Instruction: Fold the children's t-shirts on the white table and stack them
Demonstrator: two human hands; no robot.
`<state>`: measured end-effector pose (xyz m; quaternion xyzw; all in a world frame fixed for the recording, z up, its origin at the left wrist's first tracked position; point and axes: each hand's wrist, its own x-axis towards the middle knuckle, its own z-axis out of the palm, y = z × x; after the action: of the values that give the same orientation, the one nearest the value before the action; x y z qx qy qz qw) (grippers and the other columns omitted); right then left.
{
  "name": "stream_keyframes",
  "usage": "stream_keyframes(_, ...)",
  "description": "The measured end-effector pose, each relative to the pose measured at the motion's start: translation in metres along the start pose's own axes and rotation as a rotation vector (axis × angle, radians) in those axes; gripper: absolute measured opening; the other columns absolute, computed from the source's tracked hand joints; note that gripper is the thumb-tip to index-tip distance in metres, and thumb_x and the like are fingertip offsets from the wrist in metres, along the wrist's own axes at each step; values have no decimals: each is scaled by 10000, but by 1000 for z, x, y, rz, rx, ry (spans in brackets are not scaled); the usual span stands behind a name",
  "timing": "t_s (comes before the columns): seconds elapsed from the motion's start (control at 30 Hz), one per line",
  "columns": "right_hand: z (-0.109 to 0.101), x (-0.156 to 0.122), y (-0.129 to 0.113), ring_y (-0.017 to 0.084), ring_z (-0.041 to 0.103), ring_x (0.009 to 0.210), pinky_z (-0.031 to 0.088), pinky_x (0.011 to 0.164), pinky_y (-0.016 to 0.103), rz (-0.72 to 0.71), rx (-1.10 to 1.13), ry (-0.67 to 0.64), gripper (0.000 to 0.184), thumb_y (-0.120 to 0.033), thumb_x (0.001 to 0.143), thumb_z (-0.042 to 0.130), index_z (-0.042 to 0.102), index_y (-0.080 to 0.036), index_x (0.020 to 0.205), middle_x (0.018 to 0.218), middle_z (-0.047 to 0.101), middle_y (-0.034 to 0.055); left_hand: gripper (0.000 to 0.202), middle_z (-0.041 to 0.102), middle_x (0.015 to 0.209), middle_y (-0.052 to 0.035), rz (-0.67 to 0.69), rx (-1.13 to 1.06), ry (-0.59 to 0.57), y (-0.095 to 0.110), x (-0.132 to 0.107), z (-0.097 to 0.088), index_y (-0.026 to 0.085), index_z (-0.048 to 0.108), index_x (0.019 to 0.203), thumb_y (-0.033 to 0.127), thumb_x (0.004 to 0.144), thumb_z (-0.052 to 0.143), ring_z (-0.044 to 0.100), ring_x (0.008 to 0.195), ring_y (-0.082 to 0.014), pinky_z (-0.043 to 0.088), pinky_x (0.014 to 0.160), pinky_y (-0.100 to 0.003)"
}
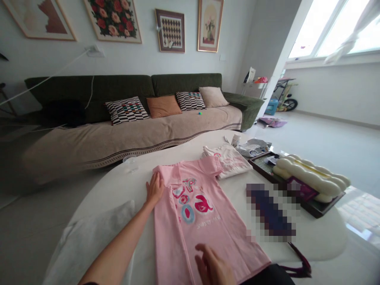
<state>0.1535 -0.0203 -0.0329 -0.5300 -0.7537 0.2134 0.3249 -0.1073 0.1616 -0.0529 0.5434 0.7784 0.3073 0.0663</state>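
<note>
A pink T-shirt (pixel 204 231) with a red, blue and white print lies on the white table, its left side folded inward over part of the print. My left hand (pixel 155 188) rests on the folded edge near the shoulder, fingers stretched out on the cloth. Low in the view, my right hand (pixel 214 264) is over the lower part of the shirt with bent fingers apart and nothing in them; whether it touches the cloth I cannot tell. Just past the right sleeve is a folded white shirt (pixel 230 160) with a pink print.
On the table's (pixel 320 241) right stands a dark tray (pixel 317 213) bearing a cream puffy tissue-box cover (pixel 308 178). A silver packet (pixel 254 147), a blurred-out dark item (pixel 271 211) and a clear cup (pixel 130 163) lie around. White fabric (pixel 95 233) covers the left side. Behind is a green sofa (pixel 118 87).
</note>
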Motion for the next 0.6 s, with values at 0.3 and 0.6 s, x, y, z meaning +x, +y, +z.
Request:
stream_keyframes(0.3,38,202,2,138,587,829,392,723,213,137,-2,-67,221,-191,814,410,599,-158,925,899,653,63,497,246,1425,-82,-26,216,-66,-1,2,1,151,224,1375,241,886,208,197,1311,-223,85,1020,-588)
stream_keyframes(0.6,93,256,-11,229,561,852,373,712,305,311,-135,-2,172,-214,765,481,593,-122,858,836,631,134,501,197,1441,-74,-49,248,-96,0,5,2,148,188,1386,233,892,182,155,1323,-210,107,1027,-569)
